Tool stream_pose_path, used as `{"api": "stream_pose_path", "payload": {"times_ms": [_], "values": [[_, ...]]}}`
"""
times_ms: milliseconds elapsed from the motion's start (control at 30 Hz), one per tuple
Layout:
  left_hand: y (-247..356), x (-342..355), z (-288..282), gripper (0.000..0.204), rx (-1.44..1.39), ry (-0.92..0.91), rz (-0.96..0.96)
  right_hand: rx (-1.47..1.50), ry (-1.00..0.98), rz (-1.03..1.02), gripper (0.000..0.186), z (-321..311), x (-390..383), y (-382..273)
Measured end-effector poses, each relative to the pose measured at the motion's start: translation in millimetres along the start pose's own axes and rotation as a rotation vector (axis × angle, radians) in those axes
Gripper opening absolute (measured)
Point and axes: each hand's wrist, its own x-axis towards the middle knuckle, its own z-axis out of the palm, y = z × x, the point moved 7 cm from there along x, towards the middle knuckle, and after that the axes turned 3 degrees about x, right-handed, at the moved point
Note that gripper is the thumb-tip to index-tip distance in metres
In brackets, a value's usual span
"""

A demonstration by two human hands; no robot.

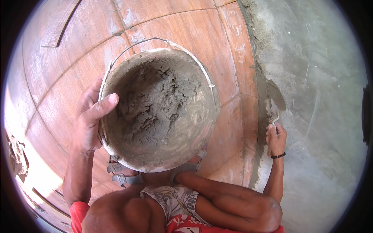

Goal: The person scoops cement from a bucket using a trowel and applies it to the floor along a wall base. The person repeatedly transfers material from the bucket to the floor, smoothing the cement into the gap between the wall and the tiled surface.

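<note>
A round bucket (pixel 206 116) with a thin wire handle is tilted toward me above the tiles. Wet grey mortar (pixel 159 97) lies inside it and coats its inner wall. My left hand (pixel 93 110) grips the bucket by its left rim, with the thumb over the edge. At the right, my right hand (pixel 276 139) is closed round the handle of a trowel (pixel 276 96). The trowel's blade, smeared with mortar, rests at the seam between the tiles and the grey floor. Part of the trowel's handle is hidden in my fingers.
Brown wood-look tiles (pixel 186 31) spread ahead and left; smooth grey concrete (pixel 326 116) lies right. A rough mortar strip (pixel 262 89) runs along their border. A dark thin strip (pixel 69 23) lies at the far left. My sandalled feet (pixel 124 176) are below the bucket.
</note>
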Motion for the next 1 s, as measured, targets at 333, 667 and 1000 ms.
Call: {"api": "stream_pose_path", "payload": {"times_ms": [333,667,1000], "values": [[-1,0,0,0.074,0.002,0.045,-0.009,-0.347,-0.061,-0.244,0.025,29,29,-33],[-7,-1,-1,0.072,-0.034,0.027,-0.004,-0.132,0.130,-0.295,0.021,-11,25,-81],[-3,2,-2,0.071,-0.031,-0.001,-0.013,-0.522,-0.037,-0.336,0.020,35,2,16]]}}
